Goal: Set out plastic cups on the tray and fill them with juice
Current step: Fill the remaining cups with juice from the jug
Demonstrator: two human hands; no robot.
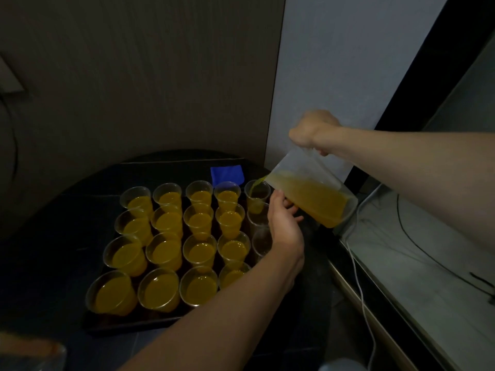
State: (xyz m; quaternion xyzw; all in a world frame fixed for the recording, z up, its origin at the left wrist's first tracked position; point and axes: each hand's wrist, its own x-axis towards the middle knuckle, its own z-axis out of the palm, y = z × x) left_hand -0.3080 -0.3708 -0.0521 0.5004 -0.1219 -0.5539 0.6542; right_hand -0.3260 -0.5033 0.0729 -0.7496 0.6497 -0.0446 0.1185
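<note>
A dark tray (128, 321) on a dark table holds several clear plastic cups (199, 250) filled with orange juice. My right hand (313, 132) grips the handle of a tilted clear pitcher (316, 196) of juice. A stream runs from its spout into the far-right cup (256, 195), which is partly filled. My left hand (284, 223) touches the underside of the pitcher with its fingers. Two cups (261, 241) nearer in the right column look empty, partly hidden by my left hand.
A blue cloth (227, 174) lies on the table behind the tray. A grey counter (417, 263) with black and white cables stands to the right. Walls close in behind the table. A clear container (32, 354) shows at the bottom left corner.
</note>
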